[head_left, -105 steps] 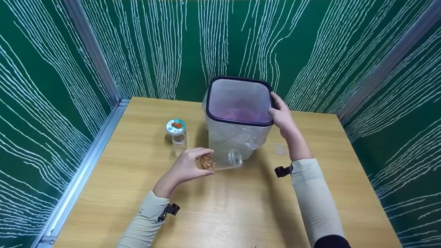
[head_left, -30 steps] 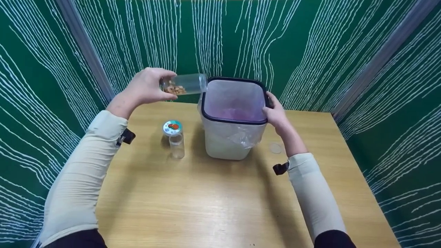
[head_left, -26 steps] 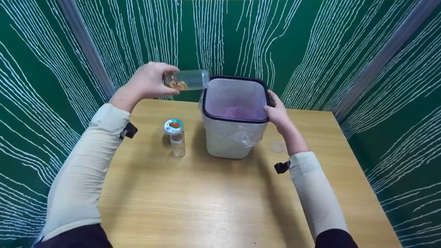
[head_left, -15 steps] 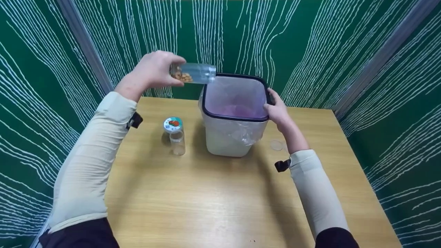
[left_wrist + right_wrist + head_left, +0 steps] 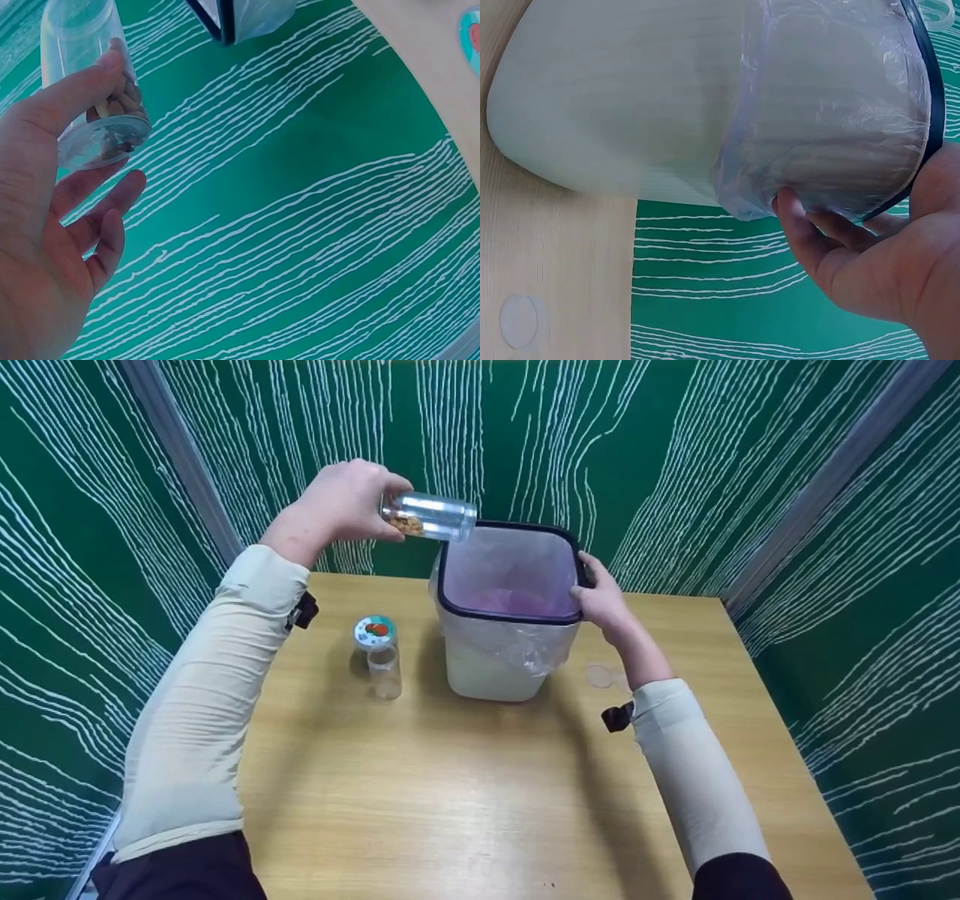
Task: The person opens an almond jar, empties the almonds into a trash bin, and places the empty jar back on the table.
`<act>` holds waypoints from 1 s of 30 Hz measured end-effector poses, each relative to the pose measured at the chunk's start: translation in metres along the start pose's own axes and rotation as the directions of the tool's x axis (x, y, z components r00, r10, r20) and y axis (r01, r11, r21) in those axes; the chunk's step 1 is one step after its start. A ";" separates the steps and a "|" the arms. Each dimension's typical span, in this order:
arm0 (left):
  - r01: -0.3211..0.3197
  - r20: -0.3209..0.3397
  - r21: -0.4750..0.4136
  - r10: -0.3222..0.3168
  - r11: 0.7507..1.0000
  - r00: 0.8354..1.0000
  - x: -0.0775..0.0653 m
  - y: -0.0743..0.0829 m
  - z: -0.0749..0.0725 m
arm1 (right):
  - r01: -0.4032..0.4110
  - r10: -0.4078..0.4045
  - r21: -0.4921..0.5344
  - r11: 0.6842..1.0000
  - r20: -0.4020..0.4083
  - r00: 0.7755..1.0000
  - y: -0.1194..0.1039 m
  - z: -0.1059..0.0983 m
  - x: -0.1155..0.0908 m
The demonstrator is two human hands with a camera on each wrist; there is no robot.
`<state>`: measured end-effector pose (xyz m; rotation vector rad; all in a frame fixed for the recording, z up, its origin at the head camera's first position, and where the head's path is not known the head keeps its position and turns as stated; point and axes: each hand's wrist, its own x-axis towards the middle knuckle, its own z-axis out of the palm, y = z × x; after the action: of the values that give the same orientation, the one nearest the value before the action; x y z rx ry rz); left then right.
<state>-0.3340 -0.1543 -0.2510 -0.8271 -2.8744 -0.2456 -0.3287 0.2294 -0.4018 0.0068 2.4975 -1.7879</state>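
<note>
Jar (image 5: 441, 519) in curled left hand (image 5: 341, 506), mouth toward bin (image 5: 491, 664), long axis apparently near-level, right hand (image 5: 606, 600) round rim (image 5: 510, 618)

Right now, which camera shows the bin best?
The head view: it shows almost the whole bin, black rim included. The right wrist view shows its side close up, cut off by the frame; the left wrist view catches just one corner.

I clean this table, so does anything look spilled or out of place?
Only tiny dark specks on the table, at the bottom of the head view: they mark plain wood, too small to identify. The nut-like pieces that show are all inside the tilted jar in the left hand.
</note>
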 end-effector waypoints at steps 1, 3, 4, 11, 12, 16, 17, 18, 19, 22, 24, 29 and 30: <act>-0.004 0.008 0.003 0.004 1.000 1.000 0.000 0.001 0.001 | -0.006 0.006 -0.004 1.000 0.006 1.000 0.000 0.000 0.000; -0.009 0.020 0.004 0.008 1.000 1.000 0.001 0.002 0.002 | -0.011 0.011 -0.011 1.000 0.018 1.000 0.000 0.000 0.001; -0.010 0.024 0.004 0.010 1.000 1.000 0.001 0.003 0.002 | -0.008 0.009 -0.013 1.000 0.024 1.000 0.000 -0.001 0.001; -0.033 0.045 0.034 0.032 0.999 0.998 0.003 0.006 0.010 | -0.006 0.007 -0.030 1.000 0.031 0.999 0.000 -0.003 0.000; -0.036 0.048 0.038 0.034 0.999 0.998 0.004 0.007 0.012 | -0.010 0.011 -0.034 0.999 0.032 0.999 0.001 -0.003 0.000; -0.042 0.051 0.059 0.039 0.997 0.998 0.006 0.009 0.012 | -0.009 0.010 -0.034 0.999 0.028 1.000 -0.001 -0.003 -0.001; -0.043 0.051 0.066 0.040 0.997 0.998 0.007 0.010 0.011 | -0.005 0.006 -0.034 0.999 0.026 1.000 -0.002 -0.003 0.000; -0.046 0.052 0.072 0.042 0.996 0.998 0.007 0.011 0.009 | -0.002 0.002 -0.036 0.999 0.025 1.000 -0.002 -0.003 0.000; -0.049 0.053 0.080 0.045 0.996 0.998 0.008 0.012 0.008 | -0.001 0.002 -0.036 0.999 0.023 1.000 -0.003 -0.002 0.001; -0.056 0.059 0.097 0.050 0.994 0.997 0.008 0.015 0.006 | -0.004 0.005 -0.038 0.999 0.021 1.000 -0.004 -0.002 0.002; -0.058 0.066 0.105 0.051 0.993 0.996 0.009 0.017 0.004 | -0.009 0.010 -0.043 0.999 0.026 1.000 -0.004 -0.001 0.002; -0.059 0.087 0.131 0.047 0.990 0.995 0.012 0.019 0.003 | -0.001 0.002 -0.034 0.999 0.026 1.000 -0.002 0.001 0.001; -0.058 0.093 0.137 0.045 0.989 0.995 0.012 0.020 0.004 | -0.003 0.003 -0.033 0.999 0.026 1.000 0.000 0.002 0.001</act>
<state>-0.3342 -0.1309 -0.2505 -0.9067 -2.9069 -0.0015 -0.3293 0.2277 -0.4019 -0.0146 2.5069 -1.7342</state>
